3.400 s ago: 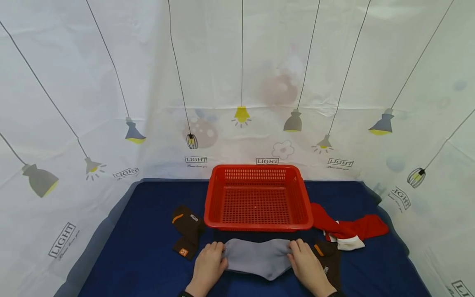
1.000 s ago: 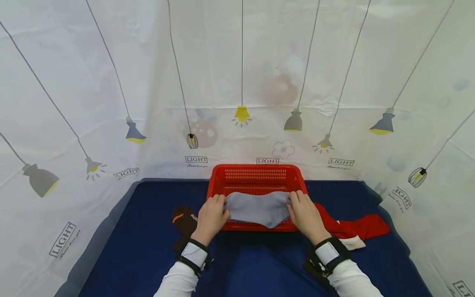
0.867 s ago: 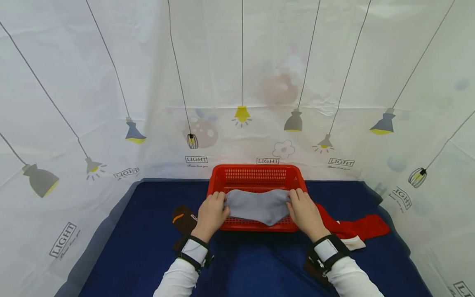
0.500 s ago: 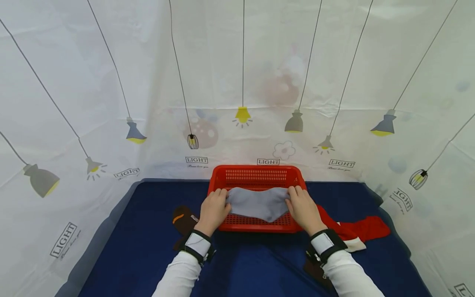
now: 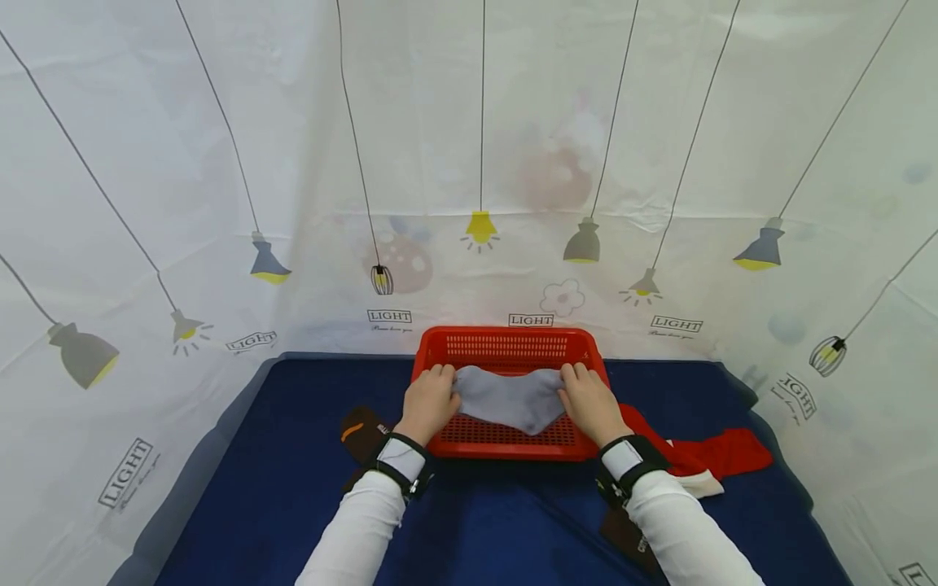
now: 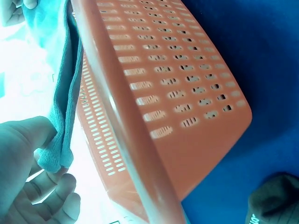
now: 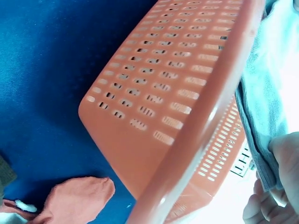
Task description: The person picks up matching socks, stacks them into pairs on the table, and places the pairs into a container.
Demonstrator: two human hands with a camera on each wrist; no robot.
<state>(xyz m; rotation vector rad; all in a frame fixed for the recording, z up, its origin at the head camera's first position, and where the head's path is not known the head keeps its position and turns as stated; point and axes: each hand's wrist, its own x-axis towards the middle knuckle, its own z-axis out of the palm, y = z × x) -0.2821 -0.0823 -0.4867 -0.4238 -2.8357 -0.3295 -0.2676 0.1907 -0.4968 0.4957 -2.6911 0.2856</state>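
A pair of light grey socks (image 5: pixel 509 399), laid one on the other, is stretched level over the red plastic basket (image 5: pixel 513 450). My left hand (image 5: pixel 428 403) pinches their left end between thumb and fingers; in the left wrist view two rounded layers of the socks (image 6: pixel 58 151) poke out below the thumb. At the other end, my right hand (image 5: pixel 592 403) pinches the socks, and the right wrist view shows two layers of fabric (image 7: pixel 261 135) under that thumb. Both hands are above the basket's opening, just inside its side rims.
A brown sock (image 5: pixel 361 431) with orange marks lies left of the basket. Another brown sock (image 5: pixel 623 533) is partly hidden under the right forearm. Red-and-white socks (image 5: pixel 725 454) lie to the right. The table has a dark blue cloth (image 5: pixel 278 488); a lamp-print sheet hangs behind.
Both hands have carried the grey socks forward from the cloth in front of the basket to above its opening. In the last second they moved slightly farther forward and closer together.
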